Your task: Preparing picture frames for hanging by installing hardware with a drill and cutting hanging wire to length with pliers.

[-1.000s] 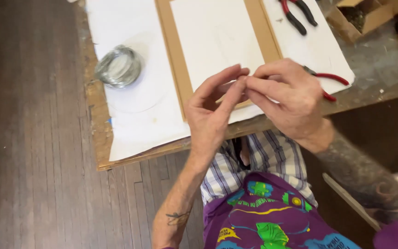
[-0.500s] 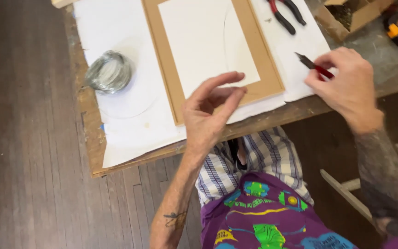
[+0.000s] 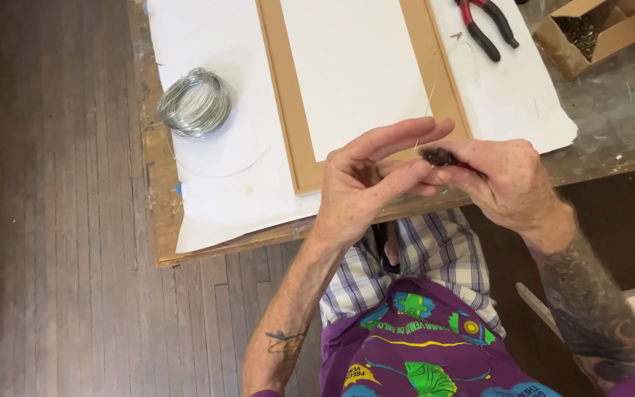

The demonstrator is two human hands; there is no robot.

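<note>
My right hand [image 3: 505, 180] clamps small dark-nosed pliers [image 3: 441, 156] onto thin silver wire [image 3: 428, 103] pinched by my left hand [image 3: 365, 184]; wire not yet fixed to the brown-framed backing board [image 3: 292, 110].

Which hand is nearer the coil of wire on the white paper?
Left. The left hand is raised over the table edge, right of the coil of wire and apart from it. The right hand, gripping small pliers, sits farther right, beyond the left.

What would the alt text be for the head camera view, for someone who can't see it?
Two hands meet over a table edge: the right hand brings dark-tipped pliers to the left hand, beside a thin wire. On the white sheet lie a wire coil, a cardboard frame and red-handled pliers.
</note>
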